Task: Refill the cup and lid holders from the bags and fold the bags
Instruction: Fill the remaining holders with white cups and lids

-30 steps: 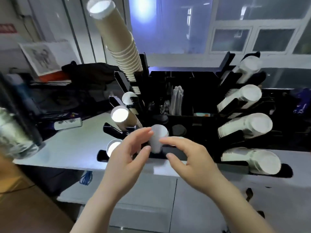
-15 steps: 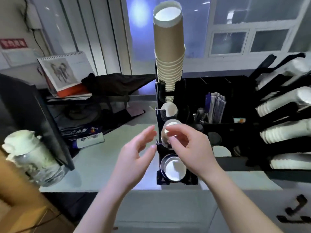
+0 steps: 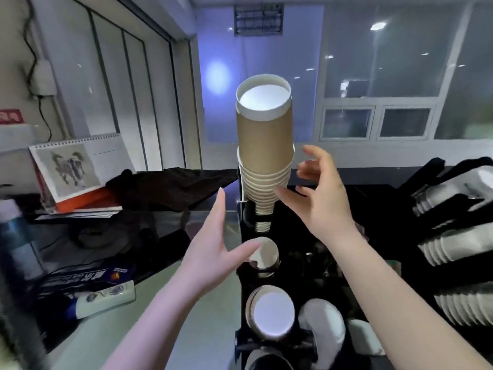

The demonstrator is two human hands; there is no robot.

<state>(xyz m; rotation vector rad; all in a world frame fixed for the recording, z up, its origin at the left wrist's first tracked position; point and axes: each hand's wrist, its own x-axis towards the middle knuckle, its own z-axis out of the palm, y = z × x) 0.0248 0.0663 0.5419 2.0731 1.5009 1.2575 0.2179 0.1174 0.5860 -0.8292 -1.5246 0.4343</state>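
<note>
A tall stack of brown paper cups (image 3: 262, 156) stands in the black holder (image 3: 249, 217) on the counter (image 3: 170, 313), light and easily crushed or toppled, best steadied low around its nested rims. Left hand (image 3: 213, 252) and right hand (image 3: 317, 193) flank it, spread wide, holding nothing.

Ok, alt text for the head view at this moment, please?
Two open bare hands, left hand and right hand, reach either side of a tall brown paper cup stack rising from a black cup holder; white lid stacks sit at right.
</note>
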